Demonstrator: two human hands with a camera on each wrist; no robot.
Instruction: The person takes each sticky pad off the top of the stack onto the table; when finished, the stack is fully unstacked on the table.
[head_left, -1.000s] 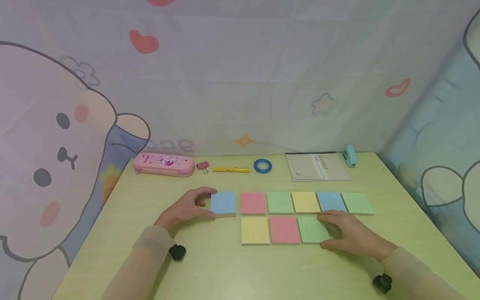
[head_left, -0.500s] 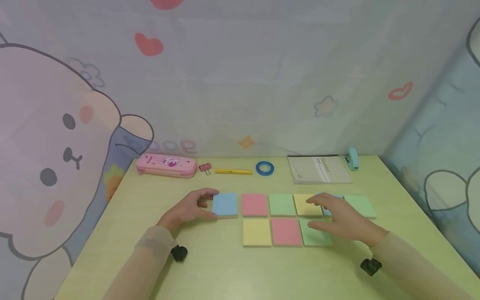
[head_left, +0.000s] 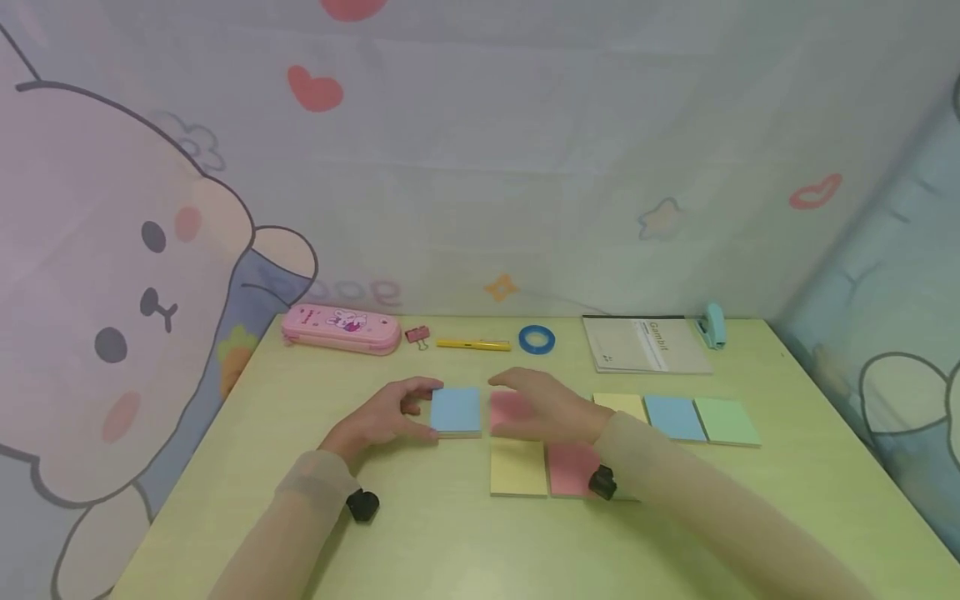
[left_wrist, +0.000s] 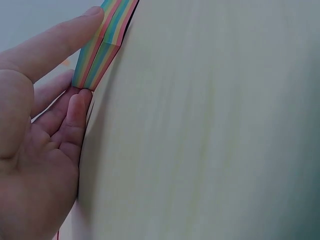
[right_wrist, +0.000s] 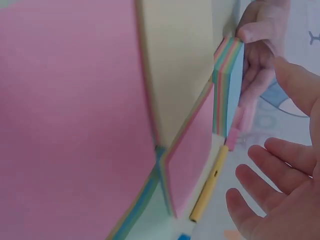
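Observation:
My left hand (head_left: 382,412) holds a blue-topped stack of sticky notes (head_left: 456,412) by its left side, thumb at the near edge and fingers at the far edge. Striped edges and a dividing line show on this stack (left_wrist: 102,45) in the left wrist view. Just to the right, my right hand (head_left: 551,406) hovers with spread fingers and nothing in them, over a pink sticky note pad (head_left: 508,407). In front lie a yellow pad (head_left: 517,468) and another pink pad (head_left: 572,468). The right hand and forearm hide the green pads between, save a sliver.
Further right in the back row are a yellow pad (head_left: 621,403), a blue pad (head_left: 677,419) and a green pad (head_left: 727,422). Along the table's far edge stand a pink pencil case (head_left: 341,330), binder clip (head_left: 417,335), yellow pen (head_left: 472,344), blue tape roll (head_left: 537,339), notebook (head_left: 622,350) and mint stapler (head_left: 714,325).
My right hand has let go of the green pad in the front row, lifted and swept left across the pads towards the blue stack. The left hand keeps its hold on the stack.

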